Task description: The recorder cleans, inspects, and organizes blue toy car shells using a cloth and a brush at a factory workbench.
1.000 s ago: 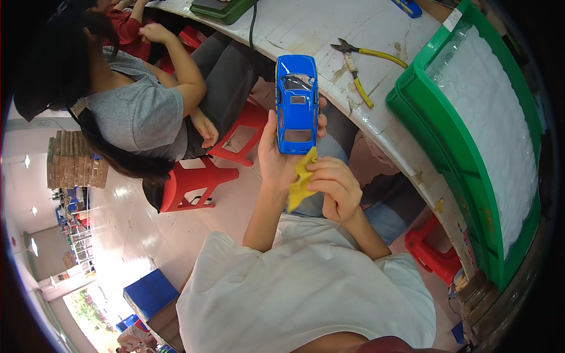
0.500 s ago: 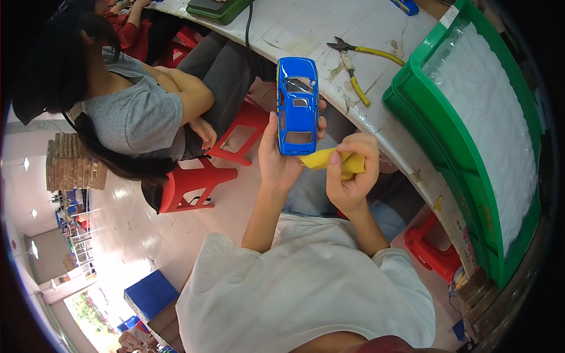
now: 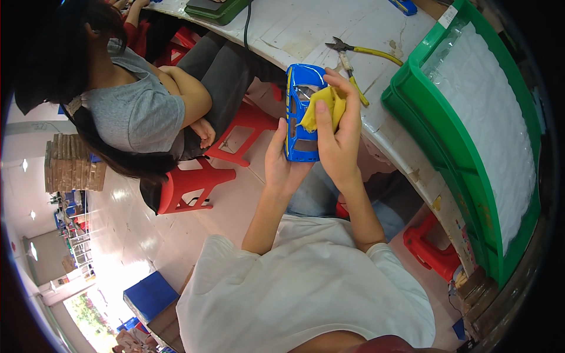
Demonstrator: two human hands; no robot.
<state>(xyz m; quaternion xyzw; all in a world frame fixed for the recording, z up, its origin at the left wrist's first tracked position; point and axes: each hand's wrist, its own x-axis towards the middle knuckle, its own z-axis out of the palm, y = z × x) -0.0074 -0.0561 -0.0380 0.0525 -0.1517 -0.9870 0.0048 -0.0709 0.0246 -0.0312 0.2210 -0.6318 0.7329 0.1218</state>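
A blue toy car body (image 3: 300, 150) with yellow stripes along its side rests in my left hand (image 3: 279, 162), whose thumb lies along the car's left side. Most of the left fingers are hidden beneath the car. In my right hand (image 3: 342, 132) a folded yellow cloth (image 3: 325, 112) is pinched, pressed on the roof and windscreen area. The cloth and right fingers cover part of the car's right side. The car is held up in front of the table's edge.
On the white table (image 3: 294, 35) lie yellow-handled cutting pliers (image 3: 371, 52) and another yellow-handled tool (image 3: 356, 82). A green tray (image 3: 435, 123) with white plastic sheeting stands at the right. To the left a person in grey (image 3: 144, 100) sits near red stools (image 3: 197, 185).
My right hand has moved up with the yellow cloth from below the car onto its roof. The car has shifted slightly right and down and tilted a little in my left hand.
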